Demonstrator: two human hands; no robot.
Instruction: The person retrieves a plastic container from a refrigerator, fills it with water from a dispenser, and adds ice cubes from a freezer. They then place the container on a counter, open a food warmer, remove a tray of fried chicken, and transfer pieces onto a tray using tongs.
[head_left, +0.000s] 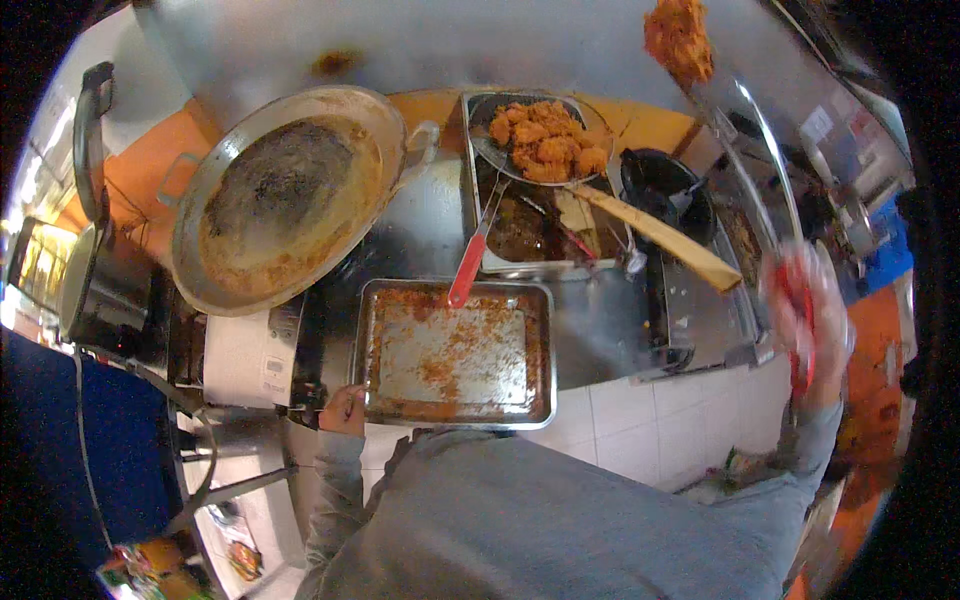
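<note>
My right hand, blurred, is closed around the red grip of metal tongs. A piece of golden fried food, perhaps chicken, is at the far end of the tongs, raised above the counter. My left hand grips the left rim near the front corner of a metal baking tray, its bottom smeared with orange-brown crumbs and grease. Beyond it, several fried pieces sit in a round strainer with a wooden handle. That strainer rests over a rectangular metal pan with dark liquid in it.
A large, stained wok with loop handles stands at the left, by a white appliance. A red-handled utensil spans the pan and the tray's far rim. To the right of the strainer is a black pot. Blue cloth hangs far left.
</note>
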